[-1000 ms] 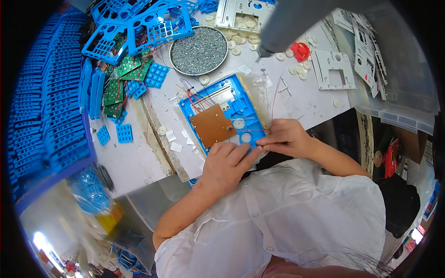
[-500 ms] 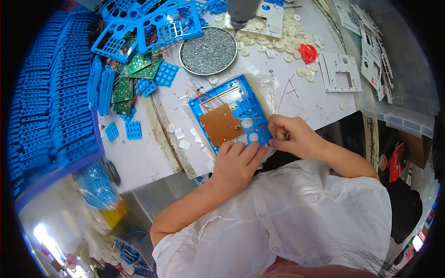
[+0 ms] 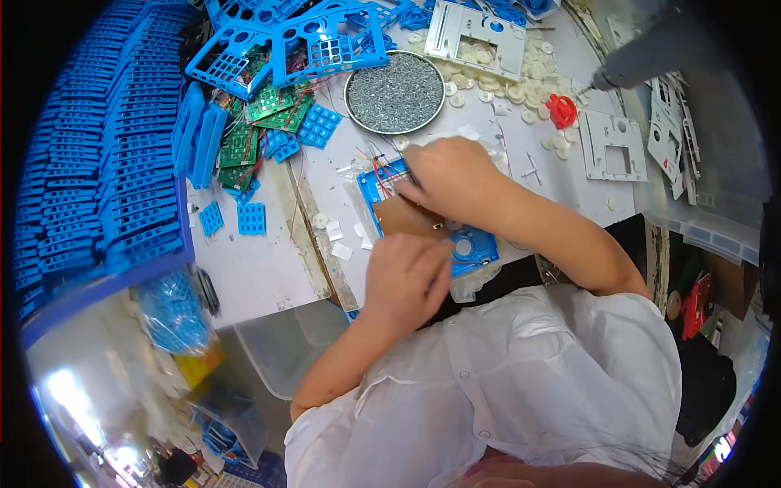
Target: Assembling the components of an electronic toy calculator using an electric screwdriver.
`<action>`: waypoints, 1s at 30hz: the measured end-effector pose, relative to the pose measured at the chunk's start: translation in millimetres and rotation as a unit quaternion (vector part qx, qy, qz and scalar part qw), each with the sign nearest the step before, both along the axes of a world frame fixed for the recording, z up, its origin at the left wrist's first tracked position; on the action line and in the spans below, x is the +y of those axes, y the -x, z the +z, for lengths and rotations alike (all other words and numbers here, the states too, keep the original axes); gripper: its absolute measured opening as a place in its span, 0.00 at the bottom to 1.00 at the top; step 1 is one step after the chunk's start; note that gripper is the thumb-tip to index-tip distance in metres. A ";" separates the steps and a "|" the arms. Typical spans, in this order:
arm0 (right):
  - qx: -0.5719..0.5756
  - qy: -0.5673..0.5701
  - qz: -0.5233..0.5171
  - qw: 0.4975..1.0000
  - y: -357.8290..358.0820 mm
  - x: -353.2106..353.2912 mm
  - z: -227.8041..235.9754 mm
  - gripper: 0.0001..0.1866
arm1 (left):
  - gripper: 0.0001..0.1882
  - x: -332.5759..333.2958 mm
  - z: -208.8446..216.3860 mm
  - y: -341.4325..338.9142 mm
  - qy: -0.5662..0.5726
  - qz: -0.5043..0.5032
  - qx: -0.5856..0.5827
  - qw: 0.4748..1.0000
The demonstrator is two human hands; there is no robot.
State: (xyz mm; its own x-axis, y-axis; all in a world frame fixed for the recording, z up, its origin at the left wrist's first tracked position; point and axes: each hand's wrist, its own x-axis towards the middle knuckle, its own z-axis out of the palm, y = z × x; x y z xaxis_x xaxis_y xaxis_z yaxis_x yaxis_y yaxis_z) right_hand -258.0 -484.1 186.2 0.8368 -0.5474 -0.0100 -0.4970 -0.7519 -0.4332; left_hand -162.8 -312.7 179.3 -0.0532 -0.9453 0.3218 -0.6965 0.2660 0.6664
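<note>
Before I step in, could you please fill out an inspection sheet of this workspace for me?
Surface: white tabletop, its seam strip worn and stained.
Job's things: blue casing with a brown board on it, partly hidden.
Clutter: round dish of small metal parts, pale discs, red part, white scraps.
Hands: left hand at the board's near edge; right hand over the casing; grip unclear.
Cables: thin wires at the casing's far left.
Surroundings: stacked blue parts left, clear plastic bin right.
</note>
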 end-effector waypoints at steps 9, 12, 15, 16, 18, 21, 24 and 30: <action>-0.091 -0.145 -0.025 0.985 1.7 -11.0 1.8 0.08 | 0.17 -9.4 -10.1 -13.5 -0.069 0.138 0.083 0.985; -0.231 -0.164 -0.027 0.959 21.8 11.4 -4.4 0.06 | 0.22 -19.9 -4.6 -14.8 -0.055 0.148 0.089 0.984; -0.309 -0.057 0.134 0.940 31.9 22.2 -7.1 0.08 | 0.26 -22.0 -2.7 -22.7 -0.069 0.080 0.032 0.994; -0.258 -0.064 0.194 0.944 36.6 21.6 -5.7 0.10 | 0.27 -21.2 -4.3 -27.5 -0.059 0.048 -0.009 0.997; -0.220 -0.106 0.267 0.932 41.2 14.6 0.4 0.12 | 0.29 -17.2 -6.4 -33.4 -0.064 -0.007 -0.073 0.995; -0.250 -0.038 0.226 0.941 21.5 -12.1 17.0 0.14 | 0.29 -9.3 -4.6 -33.3 -0.069 -0.052 -0.135 0.987; -0.298 0.092 0.161 0.936 -24.2 -44.7 -9.5 0.13 | 0.29 -16.1 -3.5 -35.5 -0.019 -0.058 -0.152 0.987; -0.162 0.116 0.160 0.967 -15.0 -41.8 -10.7 0.06 | 0.25 -10.5 -10.0 -47.9 0.005 -0.070 -0.098 0.993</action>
State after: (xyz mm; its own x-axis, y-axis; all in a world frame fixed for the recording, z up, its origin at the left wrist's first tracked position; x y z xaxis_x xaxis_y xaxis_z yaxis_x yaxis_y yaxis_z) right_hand -243.1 -525.9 175.5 0.9022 -0.2164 0.3732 -0.0894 -0.9401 -0.3290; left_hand -114.8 -323.1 169.3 -0.2459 -0.9212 0.3014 -0.7686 0.3748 0.5185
